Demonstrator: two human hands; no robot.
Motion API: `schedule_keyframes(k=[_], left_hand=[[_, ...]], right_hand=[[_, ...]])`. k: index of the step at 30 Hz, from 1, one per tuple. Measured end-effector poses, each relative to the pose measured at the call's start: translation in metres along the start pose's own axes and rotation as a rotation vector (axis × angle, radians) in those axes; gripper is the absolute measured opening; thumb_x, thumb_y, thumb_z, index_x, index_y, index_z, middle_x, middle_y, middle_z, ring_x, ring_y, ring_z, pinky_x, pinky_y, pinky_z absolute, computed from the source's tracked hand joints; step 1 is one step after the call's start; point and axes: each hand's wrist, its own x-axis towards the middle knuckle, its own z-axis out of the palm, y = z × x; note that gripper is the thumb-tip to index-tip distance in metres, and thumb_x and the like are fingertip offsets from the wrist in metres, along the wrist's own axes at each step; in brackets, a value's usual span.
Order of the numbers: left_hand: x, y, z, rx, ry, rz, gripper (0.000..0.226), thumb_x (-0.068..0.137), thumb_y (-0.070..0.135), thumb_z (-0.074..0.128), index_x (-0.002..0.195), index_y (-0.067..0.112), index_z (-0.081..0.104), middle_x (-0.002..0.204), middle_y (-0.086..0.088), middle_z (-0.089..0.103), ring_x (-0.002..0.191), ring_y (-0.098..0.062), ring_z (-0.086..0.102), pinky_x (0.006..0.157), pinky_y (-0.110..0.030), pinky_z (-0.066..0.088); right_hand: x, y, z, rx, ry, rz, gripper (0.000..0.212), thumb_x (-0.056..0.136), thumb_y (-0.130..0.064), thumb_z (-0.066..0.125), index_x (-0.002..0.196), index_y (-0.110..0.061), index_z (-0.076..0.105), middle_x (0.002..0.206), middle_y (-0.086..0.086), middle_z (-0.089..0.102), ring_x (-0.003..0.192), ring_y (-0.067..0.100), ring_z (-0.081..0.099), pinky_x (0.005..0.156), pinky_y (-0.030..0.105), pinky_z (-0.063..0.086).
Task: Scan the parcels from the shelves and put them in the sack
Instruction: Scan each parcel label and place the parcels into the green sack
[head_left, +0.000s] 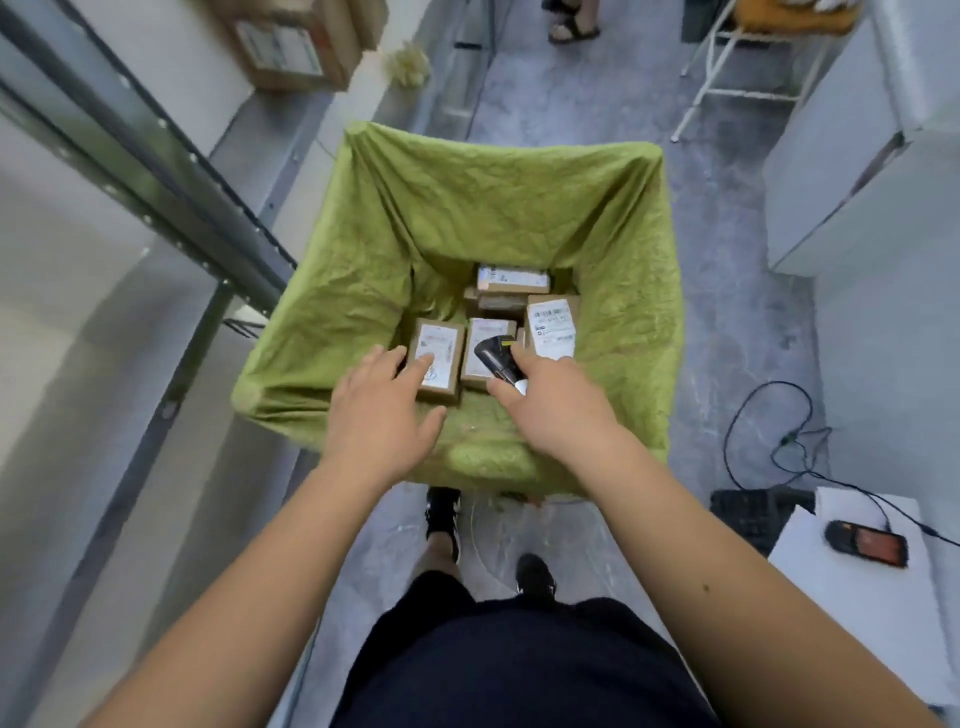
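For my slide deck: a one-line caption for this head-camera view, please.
Left hand open over the parcels in the green sack; right hand grips the scanner.

Handheld device (866, 543) on white surface (857, 597)

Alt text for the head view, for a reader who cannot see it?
Over an open green sack holding labelled cardboard parcels, the left hand reaches open-fingered above one parcel while the right hand grips a black scanner.
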Motion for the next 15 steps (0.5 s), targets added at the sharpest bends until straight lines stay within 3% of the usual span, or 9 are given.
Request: schedule_keyframes(k=[7, 15], left_hand=[[-0.111, -0.023, -0.007, -0.049, 0.052, -0.33, 0.075, 0.095, 0.063, 0.054, 0.162, 0.036, 0.033, 0.169, -0.006, 0.032, 0.159, -0.028, 0.02, 0.126, -0.05, 0.023], [-0.252, -0.05, 0.008, -0.19, 0.134, -0.763, 0.079, 0.097, 0.065, 0.053, 0.165, 0.034, 0.028, 0.172, -0.004, 0.025, 0.16, -0.026, 0.014, 0.128, -0.048, 0.022]], right_hand=[[-0.044, -0.046, 0.01, -0.104, -0.085, -0.277, 0.064, 0.101, -0.064, 0.042, 0.158, -0.038, 0.029, 0.127, 0.018, 0.051, 0.109, 0.041, 0.058, 0.089, 0.045, 0.051], [-0.113, -0.117, 0.07, -0.243, -0.22, -0.647, 0.067, 0.102, -0.063, 0.038, 0.162, -0.035, 0.024, 0.129, 0.02, 0.057, 0.121, 0.04, 0.052, 0.098, 0.045, 0.047]])
